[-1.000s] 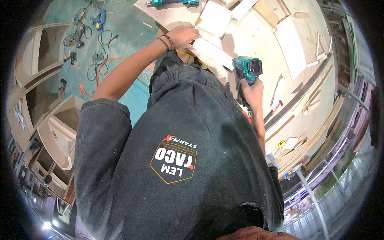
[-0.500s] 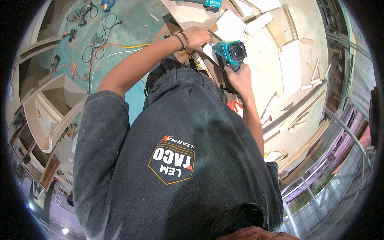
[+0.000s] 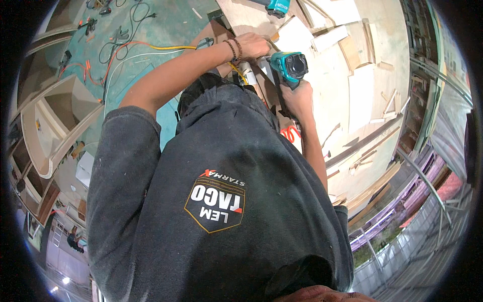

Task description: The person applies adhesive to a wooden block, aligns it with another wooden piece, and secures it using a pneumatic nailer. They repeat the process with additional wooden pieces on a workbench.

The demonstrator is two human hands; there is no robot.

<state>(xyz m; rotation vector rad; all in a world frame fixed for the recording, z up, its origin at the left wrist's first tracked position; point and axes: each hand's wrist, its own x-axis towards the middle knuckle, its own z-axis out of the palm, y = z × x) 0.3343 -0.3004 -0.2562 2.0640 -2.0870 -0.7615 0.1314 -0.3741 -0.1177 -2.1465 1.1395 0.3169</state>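
Note:
My right hand (image 3: 299, 98) is wrapped round the handle of a teal and black nail gun (image 3: 288, 64). Its long black magazine runs down beside the hand toward my body. Just left of the tool's nose is a narrow pale wooden board (image 3: 265, 68) at the near edge of the worktable. My left hand (image 3: 253, 46), with beaded bracelets on its wrist, is closed at the board's far end; its fingertips are partly hidden. A coiled orange hose (image 3: 290, 133) lies below my right wrist.
Offcuts and a white panel (image 3: 361, 95) lie on the plywood worktable (image 3: 322, 85). Another teal tool (image 3: 277, 7) rests at its far edge. Cables and an orange hose (image 3: 121, 49) cross the green floor at left, near a curved wooden frame (image 3: 43, 138). Another person (image 3: 75, 241) is far off, lower left.
My left hand has shifted slightly right, toward the nail gun, and the pale board shows less. The nail gun stays nearly in place; the surroundings slide a little as my head moves.

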